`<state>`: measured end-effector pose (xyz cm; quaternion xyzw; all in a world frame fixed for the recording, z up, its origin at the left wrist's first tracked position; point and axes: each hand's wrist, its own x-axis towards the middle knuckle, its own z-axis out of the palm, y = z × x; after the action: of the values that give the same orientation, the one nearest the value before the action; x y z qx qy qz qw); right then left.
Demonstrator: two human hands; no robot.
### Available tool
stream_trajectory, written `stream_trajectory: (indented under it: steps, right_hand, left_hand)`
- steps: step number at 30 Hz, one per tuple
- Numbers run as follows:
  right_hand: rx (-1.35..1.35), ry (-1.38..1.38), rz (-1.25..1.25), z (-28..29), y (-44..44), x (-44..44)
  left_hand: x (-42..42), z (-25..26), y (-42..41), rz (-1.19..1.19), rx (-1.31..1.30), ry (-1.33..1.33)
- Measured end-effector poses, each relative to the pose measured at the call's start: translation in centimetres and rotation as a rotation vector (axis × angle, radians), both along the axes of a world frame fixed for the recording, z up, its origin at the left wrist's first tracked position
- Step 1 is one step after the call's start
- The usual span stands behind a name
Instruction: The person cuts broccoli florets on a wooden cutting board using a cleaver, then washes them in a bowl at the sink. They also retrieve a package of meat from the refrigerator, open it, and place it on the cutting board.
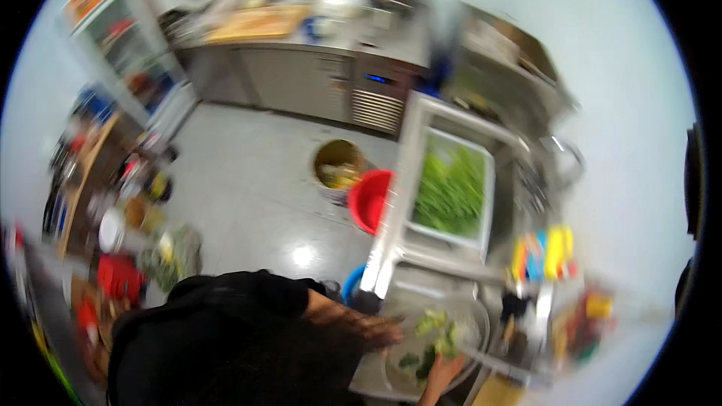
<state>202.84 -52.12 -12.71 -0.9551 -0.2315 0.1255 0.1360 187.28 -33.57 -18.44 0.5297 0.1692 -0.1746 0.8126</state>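
My left hand (386, 331), blurred by motion, is over the near left rim of a clear round basin (484, 321). Blur hides how its fingers are set, and I make out nothing in it. The basin stands in the nearer bay of a stainless steel sink (389, 259). Inside it are pieces of pale green vegetable (431, 321) and darker green leaves (426, 363). At the basin's lower right my right hand (444, 375) touches the pale green pieces with its fingertips. Whether it grips them is too blurred to tell.
A white tray (489, 203) of leafy greens (451, 186) sits in the far sink bay, near the faucet (533, 183). A red basin (369, 203) and a bucket of scraps (338, 166) stand on the floor beside the sink. Yellow and blue packages (544, 254) lie behind it.
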Motion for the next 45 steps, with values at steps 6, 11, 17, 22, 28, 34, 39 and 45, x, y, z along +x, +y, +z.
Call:
stream_trajectory:
  steps: [6,11,17,22,28,34,39,45]
  right_hand:
    - [-0.101,0.119,0.427,-0.3,-2.8,-2.3]
    - [-0.005,0.238,0.479,-1.4,1.6,-2.4]
    - [0.011,0.227,0.522,-2.7,4.3,-2.6]
    - [0.014,0.209,0.526,-2.9,3.9,-2.6]
    - [-0.05,0.032,0.405,-3.0,-0.8,-1.2]
    - [0.315,-0.316,0.109,-1.9,-2.9,6.9]
    - [0.876,0.124,-0.584,-4.3,-9.1,13.4]
    - [1.459,0.466,-1.056,-5.3,-9.7,22.8]
  left_hand:
    - [2.2,1.7,-0.7,-0.208,0.154,0.118]
    - [3.1,1.6,2.0,-0.584,0.948,-0.852]
    - [1.9,4.8,1.0,-0.065,-0.021,0.184]
    - [2.9,-1.4,-2.1,-0.047,-0.041,0.246]
    - [1.8,0.4,-0.9,0.076,-0.125,0.032]
    - [4.1,5.2,-0.6,0.228,-0.092,0.383]
    - [5.4,4.1,-1.2,0.083,-0.085,0.451]
    - [4.6,4.7,-1.0,0.133,-0.1,0.476]
